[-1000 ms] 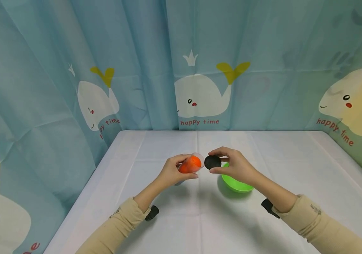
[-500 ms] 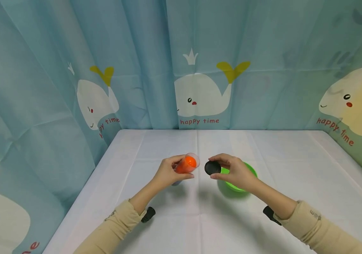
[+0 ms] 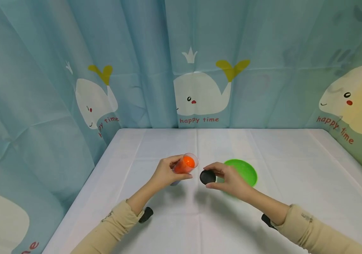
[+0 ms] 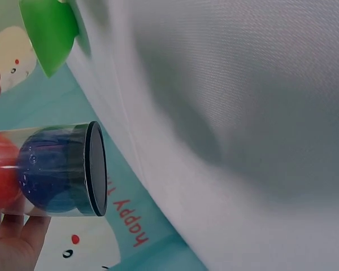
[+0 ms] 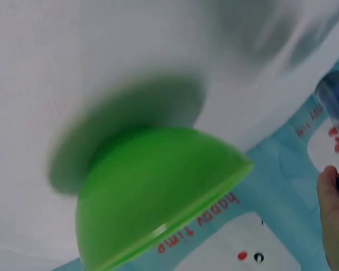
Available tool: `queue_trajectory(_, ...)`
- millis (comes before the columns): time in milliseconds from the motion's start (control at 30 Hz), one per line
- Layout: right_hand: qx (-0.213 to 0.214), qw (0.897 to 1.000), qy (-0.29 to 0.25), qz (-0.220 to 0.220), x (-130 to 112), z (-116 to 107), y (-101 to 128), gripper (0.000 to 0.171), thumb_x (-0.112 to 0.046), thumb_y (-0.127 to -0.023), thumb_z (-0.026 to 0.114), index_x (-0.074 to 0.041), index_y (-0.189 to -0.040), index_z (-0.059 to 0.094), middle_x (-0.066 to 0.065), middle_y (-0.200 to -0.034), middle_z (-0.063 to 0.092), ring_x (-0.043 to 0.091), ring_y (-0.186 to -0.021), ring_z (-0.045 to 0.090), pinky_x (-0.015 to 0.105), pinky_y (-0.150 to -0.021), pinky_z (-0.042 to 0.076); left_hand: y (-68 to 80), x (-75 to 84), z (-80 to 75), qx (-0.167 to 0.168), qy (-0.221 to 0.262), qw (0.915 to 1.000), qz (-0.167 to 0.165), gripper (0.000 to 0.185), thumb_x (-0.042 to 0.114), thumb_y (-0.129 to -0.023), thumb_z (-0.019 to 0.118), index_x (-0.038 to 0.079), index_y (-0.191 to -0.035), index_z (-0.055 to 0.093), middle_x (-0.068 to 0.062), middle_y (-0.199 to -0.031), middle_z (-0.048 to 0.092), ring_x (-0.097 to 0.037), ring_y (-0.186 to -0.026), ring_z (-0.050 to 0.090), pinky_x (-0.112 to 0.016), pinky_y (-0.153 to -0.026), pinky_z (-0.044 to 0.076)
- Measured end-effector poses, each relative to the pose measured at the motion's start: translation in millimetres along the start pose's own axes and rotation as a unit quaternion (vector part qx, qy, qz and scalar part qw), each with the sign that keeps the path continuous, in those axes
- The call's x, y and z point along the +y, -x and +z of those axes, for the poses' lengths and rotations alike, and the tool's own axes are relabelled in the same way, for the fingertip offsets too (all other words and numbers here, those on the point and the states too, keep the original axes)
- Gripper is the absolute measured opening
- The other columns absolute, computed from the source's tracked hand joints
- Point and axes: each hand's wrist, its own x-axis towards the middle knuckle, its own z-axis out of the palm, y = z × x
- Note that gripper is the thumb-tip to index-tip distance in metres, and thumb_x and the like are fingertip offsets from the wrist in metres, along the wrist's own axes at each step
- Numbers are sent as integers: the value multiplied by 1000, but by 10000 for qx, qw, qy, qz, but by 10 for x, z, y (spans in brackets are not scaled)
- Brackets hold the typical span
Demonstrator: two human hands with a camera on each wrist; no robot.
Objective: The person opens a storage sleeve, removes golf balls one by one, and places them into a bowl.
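Left hand (image 3: pixel 165 173) gripped the clear tube (image 3: pixel 184 166) tilted, open mouth facing the black lid (image 3: pixel 207 176) pinched by the right hand (image 3: pixel 230 179) beside it.

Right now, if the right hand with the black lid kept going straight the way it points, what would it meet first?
Probably the open mouth of the clear tube held by the left hand, though depth is unclear.
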Motion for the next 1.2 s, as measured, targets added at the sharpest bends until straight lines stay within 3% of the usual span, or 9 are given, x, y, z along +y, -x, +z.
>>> queue_trajectory(400, -60, 9988, -308, -387, 166, 268, 72, 44, 0, -76, 74, 11, -115, 56, 20, -111, 61, 31, -102, 61, 40, -94, 47, 7, -54, -7, -10, 10, 9999, 137, 53, 13, -67, 85, 8, -116, 66, -8, -107, 70, -19, -96, 62, -31, -89, 49)
queue_trajectory(1000, -102, 9995, 295, -80, 311, 502, 70, 43, 0, -76, 75, 8, -114, 58, 18, -112, 62, 32, -104, 60, 41, -93, 49, 12, -97, -24, -97, -6, 9999, 75, 55, 15, -68, 85, 9, -119, 65, -8, -109, 69, -18, -95, 61, -30, -87, 49)
queue_trajectory(1200, -327, 9968, 727, 33, 344, 516, 63, 41, -4, -75, 77, 7, -110, 60, 17, -108, 64, 31, -100, 62, 39, -88, 52, 18, -104, -23, -50, -55, 10000, 65, 56, 14, -68, 85, 7, -119, 65, -8, -110, 69, -19, -98, 61, -29, -88, 48)
